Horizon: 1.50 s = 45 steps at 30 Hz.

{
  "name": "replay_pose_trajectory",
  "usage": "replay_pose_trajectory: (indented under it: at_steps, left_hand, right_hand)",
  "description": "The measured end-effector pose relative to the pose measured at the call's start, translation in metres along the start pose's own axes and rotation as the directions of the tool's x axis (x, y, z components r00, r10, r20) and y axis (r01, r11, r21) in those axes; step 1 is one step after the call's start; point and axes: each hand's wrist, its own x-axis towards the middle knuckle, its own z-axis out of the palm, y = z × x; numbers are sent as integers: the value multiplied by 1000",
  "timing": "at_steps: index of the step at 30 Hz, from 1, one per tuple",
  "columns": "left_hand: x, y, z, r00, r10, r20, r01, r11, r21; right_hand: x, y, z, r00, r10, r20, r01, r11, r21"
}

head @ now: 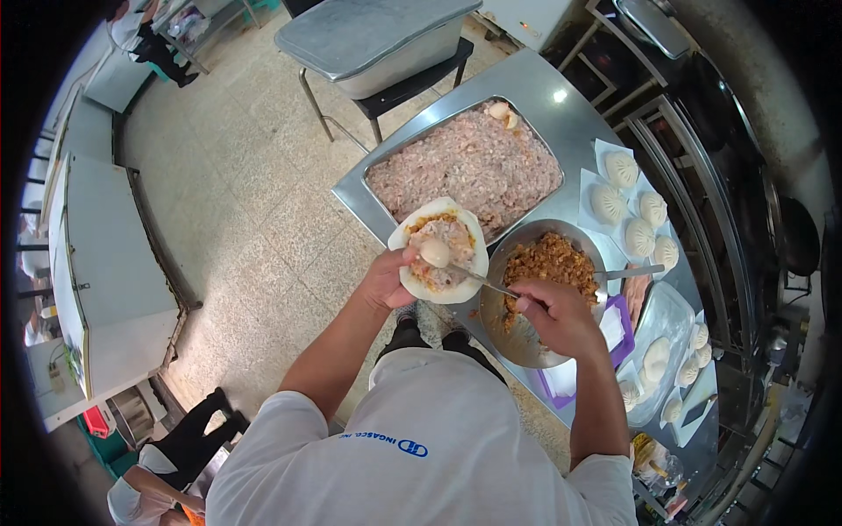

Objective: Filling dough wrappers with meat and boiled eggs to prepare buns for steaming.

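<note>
My left hand (389,279) holds a round dough wrapper (479,269) from its left side, the thumb over the rim. On the wrapper lie pale minced meat (454,230), some brown filling and a whole peeled egg (434,252). My right hand (559,315) grips a slim metal utensil (483,281); its tip reaches the filling beside the egg, and its exact shape there is hidden. Beneath my right hand stands a steel bowl (493,329) of brown chopped filling (549,263). Beyond the wrapper, a metal tray (556,191) holds minced meat with egg pieces at its far corner.
Pleated buns (639,237) sit on paper squares at the right. A purple basket (621,345) of papers is partly under the bowl. A clear tray (674,309) holds dough pieces. A lidded tub (381,39) stands beyond the steel table (526,79). Two other people are at the left.
</note>
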Motion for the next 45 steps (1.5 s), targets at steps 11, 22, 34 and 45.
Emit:
replay_pose_trajectory:
  at_steps: [11, 22, 34, 45]
  left_hand:
    - [-9, -11, 29, 991, 96, -99, -100, 994, -38]
    - [-16, -19, 42, 997, 44, -67, -42, 998, 36]
    - [-37, -33, 38, 997, 38, -74, -42, 998, -56]
    - [-45, -21, 43, 998, 17, -69, -28, 986, -163]
  right_hand:
    - [-61, -18, 3, 934, -43, -354, -62, 958, -280]
    - [-51, 8, 55, 823, -352, -446, 124, 877, -464]
    - [-49, 12, 65, 799, -413, -436, 164, 848, -503]
    - [-33, 2, 38, 770, -582, -260, 357, 731, -581]
